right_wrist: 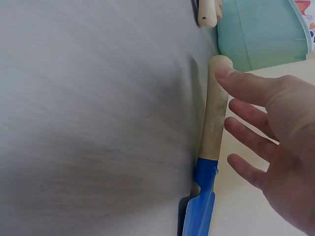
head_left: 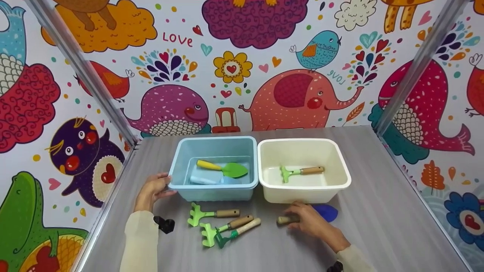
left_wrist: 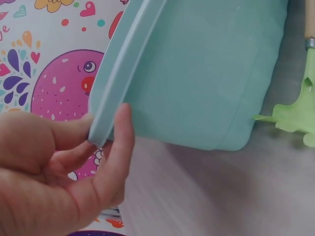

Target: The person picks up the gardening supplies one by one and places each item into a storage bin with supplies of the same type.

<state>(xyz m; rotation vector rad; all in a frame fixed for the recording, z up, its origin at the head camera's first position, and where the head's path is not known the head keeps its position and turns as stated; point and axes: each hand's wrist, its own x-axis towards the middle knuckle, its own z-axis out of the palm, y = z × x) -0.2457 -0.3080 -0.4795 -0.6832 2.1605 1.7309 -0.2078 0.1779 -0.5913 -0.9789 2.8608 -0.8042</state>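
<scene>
My left hand pinches the rim of the light blue tub at its near left corner, thumb on one side and fingers on the other. A yellow-handled green trowel and a pale blue tool lie inside that tub. In front of the cream tub, my right hand is over a blue hand trowel. Its thumb is at the end of the wooden handle in the right wrist view, while the other fingers are spread beside it. A small green rake lies in the cream tub.
Several green hand rakes with wooden handles lie before the blue tub, among them one light green rake and a dark green rake. The tubs stand side by side on the grey table, against a cartoon-patterned wall.
</scene>
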